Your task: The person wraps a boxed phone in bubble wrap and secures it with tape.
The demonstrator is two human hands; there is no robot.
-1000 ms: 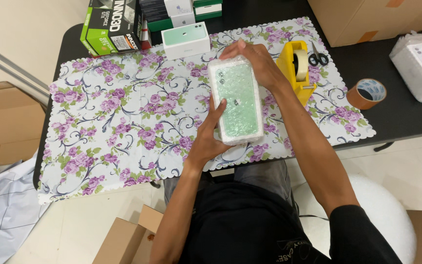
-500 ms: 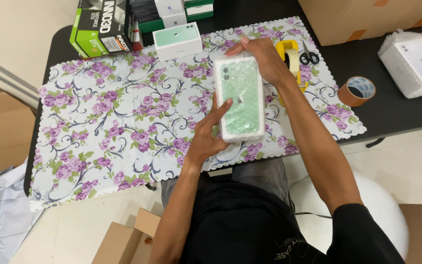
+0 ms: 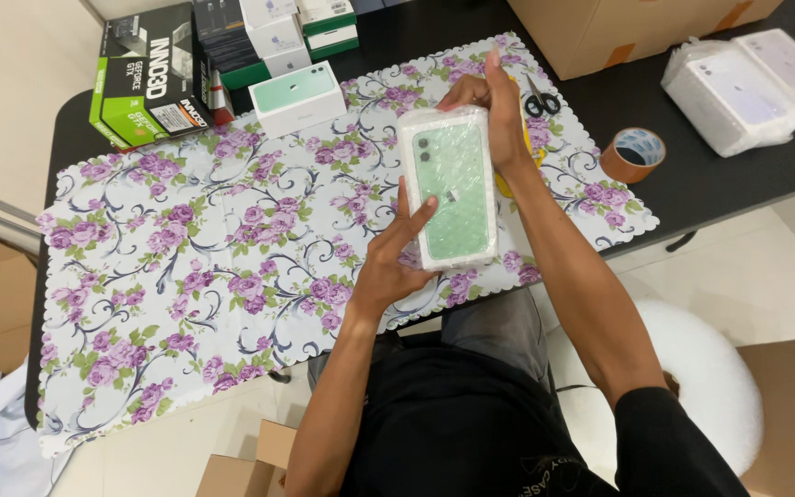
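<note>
Bubble-wrapped green phone box [image 3: 453, 189] held above the floral mat [image 3: 232, 248] on the counter [image 3: 720, 175], left hand [image 3: 397, 267] clasping its lower edge, right hand [image 3: 494, 110] gripping the top: best kept taut, wrap pressed flat against the box.

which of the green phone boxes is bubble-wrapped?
The one held in both hands, left hand and right hand: the wrapped box. The bare box lies unwrapped on the floral mat.

A black counter [image 3: 747, 175] wears a purple-flowered, scallop-edged cloth [image 3: 195, 276]. Below the counter lies pale tiled floor [image 3: 747, 267]; left of it, a cream wall [image 3: 11, 83].
</note>
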